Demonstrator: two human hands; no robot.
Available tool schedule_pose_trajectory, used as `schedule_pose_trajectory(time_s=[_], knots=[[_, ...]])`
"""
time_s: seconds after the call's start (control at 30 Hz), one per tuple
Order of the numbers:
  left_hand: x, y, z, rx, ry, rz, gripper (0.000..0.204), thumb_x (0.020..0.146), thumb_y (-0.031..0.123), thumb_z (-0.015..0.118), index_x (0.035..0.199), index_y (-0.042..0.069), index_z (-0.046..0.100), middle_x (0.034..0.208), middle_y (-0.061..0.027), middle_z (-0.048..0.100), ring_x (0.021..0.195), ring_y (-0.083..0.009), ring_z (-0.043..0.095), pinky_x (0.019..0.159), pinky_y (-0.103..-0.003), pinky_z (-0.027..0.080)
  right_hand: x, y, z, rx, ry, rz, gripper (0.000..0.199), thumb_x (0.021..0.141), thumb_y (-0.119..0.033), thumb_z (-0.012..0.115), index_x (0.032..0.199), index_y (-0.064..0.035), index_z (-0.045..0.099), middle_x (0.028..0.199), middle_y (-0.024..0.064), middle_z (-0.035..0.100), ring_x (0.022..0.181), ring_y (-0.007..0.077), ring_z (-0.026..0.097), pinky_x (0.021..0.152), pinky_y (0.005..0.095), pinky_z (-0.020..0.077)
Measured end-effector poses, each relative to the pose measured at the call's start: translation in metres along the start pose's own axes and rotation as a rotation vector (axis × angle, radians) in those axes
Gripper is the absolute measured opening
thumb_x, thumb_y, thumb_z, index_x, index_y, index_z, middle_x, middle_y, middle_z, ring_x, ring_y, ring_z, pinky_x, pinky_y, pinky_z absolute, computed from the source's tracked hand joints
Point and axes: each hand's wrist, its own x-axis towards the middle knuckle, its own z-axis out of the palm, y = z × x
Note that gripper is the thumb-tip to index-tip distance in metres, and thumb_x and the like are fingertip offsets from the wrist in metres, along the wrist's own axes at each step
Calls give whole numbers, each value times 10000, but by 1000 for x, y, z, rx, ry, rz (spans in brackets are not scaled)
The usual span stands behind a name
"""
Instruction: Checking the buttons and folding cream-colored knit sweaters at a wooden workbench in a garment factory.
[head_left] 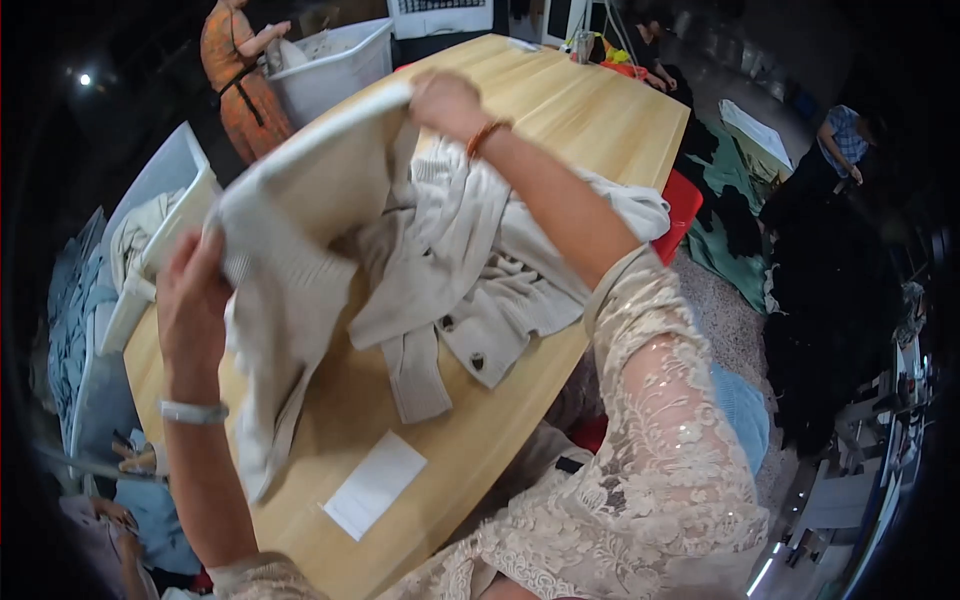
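Observation:
Between my raised hands a cream knitted garment (300,190) is stretched above the table, its lower part hanging down at the left. My left hand (192,290), with a pale band at the wrist, is closed on its near-left edge. Farther off, my right hand (447,103) grips the far corner; a reddish-brown bracelet (488,136) circles that wrist. Beneath and to the right lies a heap of cream knitwear (470,250), with dark buttons on a ribbed front. Where the held piece ends and the heap begins is hard to tell.
A white paper slip (375,485) lies on the wooden table (560,110) near me. White bins (160,235) holding garments stand left, and a larger bin (335,70) stands beyond, beside a person in orange (240,80). A red chair (680,212) touches the right side. Other people work farther right.

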Motion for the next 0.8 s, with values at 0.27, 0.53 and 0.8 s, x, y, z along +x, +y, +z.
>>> schedule_pose_trajectory(time_s=[0.27, 0.53, 0.8], knots=[[-49, 61, 11, -531, -220, 489, 266, 1024, 100, 484, 1200, -78, 575, 1151, -193, 658, 1090, -267, 660, 1059, -401, 493, 71, -95, -96, 1573, -43, -343, 424, 1018, -313, 416, 1032, 32, 662, 1037, 153, 697, 825, 282, 708, 644, 371, 622], [-276, -41, -79, -420, 610, 271, 337, 1038, 134, 474, 1331, -31, 497, 1251, -146, 617, 1154, -238, 604, 1085, -395, 459, -89, -295, -24, 1224, -726, -761, 534, 940, -321, 599, 1401, -65, 511, 1159, 61, 693, 1025, 132, 631, 914, 282, 487], [-378, -92, -88, 582, 741, -256, 570, 909, 71, 665, 1424, 36, 423, 1403, -120, 484, 1282, -212, 473, 1042, -395, 411, -215, -162, 33, 912, -402, -742, 293, 877, -253, 697, 1083, -43, 689, 1012, 155, 689, 955, 307, 653, 841, 393, 514]])
